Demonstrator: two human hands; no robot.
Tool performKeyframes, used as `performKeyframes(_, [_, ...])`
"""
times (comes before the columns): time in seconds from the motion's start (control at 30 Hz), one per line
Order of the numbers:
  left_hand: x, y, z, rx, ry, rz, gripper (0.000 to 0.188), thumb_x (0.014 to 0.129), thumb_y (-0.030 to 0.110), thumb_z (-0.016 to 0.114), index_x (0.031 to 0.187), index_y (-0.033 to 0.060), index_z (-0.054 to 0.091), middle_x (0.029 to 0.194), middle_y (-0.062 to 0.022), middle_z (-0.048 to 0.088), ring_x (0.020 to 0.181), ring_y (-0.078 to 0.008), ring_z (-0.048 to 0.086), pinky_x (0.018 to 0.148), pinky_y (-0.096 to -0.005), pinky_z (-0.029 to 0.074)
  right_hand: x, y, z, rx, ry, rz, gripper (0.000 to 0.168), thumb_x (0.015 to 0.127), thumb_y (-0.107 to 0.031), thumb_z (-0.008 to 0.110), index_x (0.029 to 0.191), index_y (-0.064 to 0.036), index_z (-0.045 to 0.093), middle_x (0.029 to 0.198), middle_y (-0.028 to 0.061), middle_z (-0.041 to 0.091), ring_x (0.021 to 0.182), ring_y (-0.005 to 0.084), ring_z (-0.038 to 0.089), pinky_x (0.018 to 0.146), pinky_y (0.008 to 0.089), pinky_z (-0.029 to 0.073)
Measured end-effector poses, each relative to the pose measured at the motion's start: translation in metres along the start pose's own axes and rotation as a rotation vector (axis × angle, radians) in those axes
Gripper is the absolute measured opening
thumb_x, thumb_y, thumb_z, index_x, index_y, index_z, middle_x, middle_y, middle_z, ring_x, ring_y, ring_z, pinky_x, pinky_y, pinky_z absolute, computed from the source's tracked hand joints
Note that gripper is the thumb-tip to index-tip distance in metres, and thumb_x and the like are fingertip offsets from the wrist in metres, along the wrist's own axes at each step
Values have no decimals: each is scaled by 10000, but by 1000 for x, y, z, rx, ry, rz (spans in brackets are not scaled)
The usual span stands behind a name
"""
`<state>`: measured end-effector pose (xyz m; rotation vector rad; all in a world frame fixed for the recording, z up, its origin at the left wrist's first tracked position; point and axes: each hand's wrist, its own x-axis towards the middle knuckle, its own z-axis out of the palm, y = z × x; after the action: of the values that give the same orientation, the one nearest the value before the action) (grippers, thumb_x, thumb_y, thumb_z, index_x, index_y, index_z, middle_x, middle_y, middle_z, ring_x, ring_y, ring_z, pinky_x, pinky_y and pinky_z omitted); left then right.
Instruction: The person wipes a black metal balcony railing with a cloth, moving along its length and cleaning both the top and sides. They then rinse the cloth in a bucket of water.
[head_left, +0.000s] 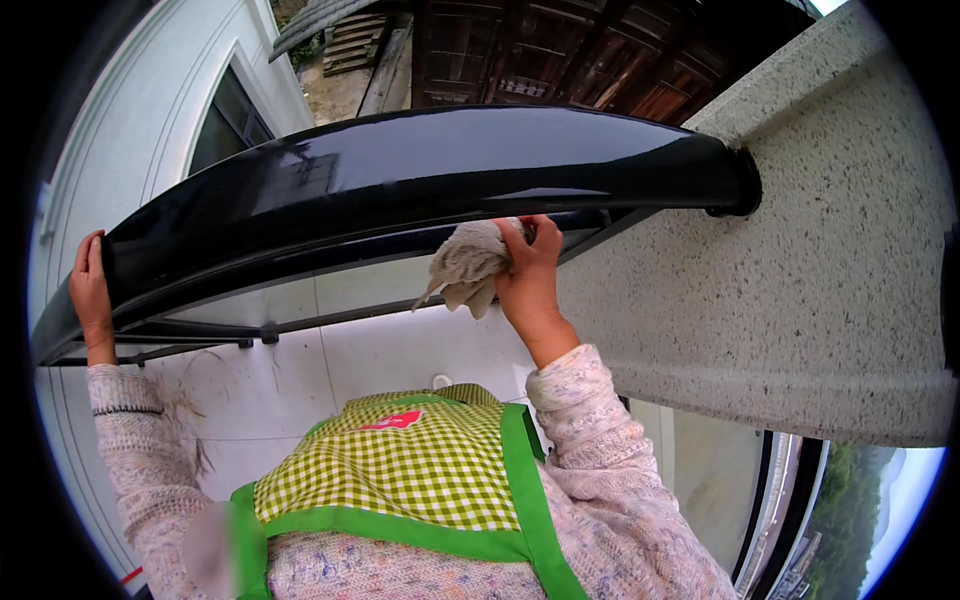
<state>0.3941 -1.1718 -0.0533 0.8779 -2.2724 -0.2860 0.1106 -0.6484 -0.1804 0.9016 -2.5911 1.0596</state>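
Observation:
A glossy black metal handrail (420, 165) crosses in front of me, bowed by the lens. Against its left part rests my left hand (91, 281), with fingertips on the rail's outer side and no cloth in it. My right hand (531, 274) grips a crumpled grey-beige cloth (472, 262) just below the rail's near edge, right of the middle. Part of the cloth hangs loose to the left of the fingers. Whether the cloth touches the rail's underside I cannot tell.
The rail's right end meets a speckled stone-textured wall (750, 300) at a round black flange (746, 182). Lower black bars (360, 315) run beneath the rail, above a pale tiled floor (390, 352). Beyond stand dark wooden panels (540, 60) and a white wall (172, 82) with a window.

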Motion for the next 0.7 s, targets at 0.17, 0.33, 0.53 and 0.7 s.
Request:
performKeyframes(0.17, [-2, 1, -4, -10, 2, -25, 319, 974, 267, 465, 1111, 28, 625, 1068, -76, 655, 1015, -156, 594, 902, -253, 420, 16, -15, -1, 335, 16, -88, 315, 850, -39, 550, 1164, -67, 559, 1157, 158, 496, 1063, 344, 470, 918, 361, 407])
performKeyframes(0.33, [6, -17, -2, -14, -12, 4, 318, 974, 273, 469, 1117, 37, 627, 1077, -67, 653, 1018, -152, 591, 906, -253, 418, 40, -20, 43, 154, -238, -33, 273, 884, -113, 486, 1135, -61, 579, 1092, 177, 595, 1035, 332, 548, 922, 348, 433])
performKeyframes(0.53, [1, -1, -6, 8, -3, -42, 315, 973, 269, 469, 1116, 37, 629, 1077, -66, 655, 1016, -146, 592, 908, -252, 420, 25, -114, 87, 34, -122, -462, 465, 675, -146, 662, 1109, -18, 552, 1092, 165, 558, 1085, 325, 497, 932, 437, 373])
performKeyframes(0.7, [2, 0, -7, -18, -24, 20, 311, 975, 255, 457, 1114, 37, 630, 1077, -71, 661, 1018, -156, 601, 901, -252, 426, 9, -91, 101, 63, -111, -595, 494, 687, -71, 597, 1167, 9, 507, 1065, 141, 503, 1042, 317, 490, 970, 489, 339])
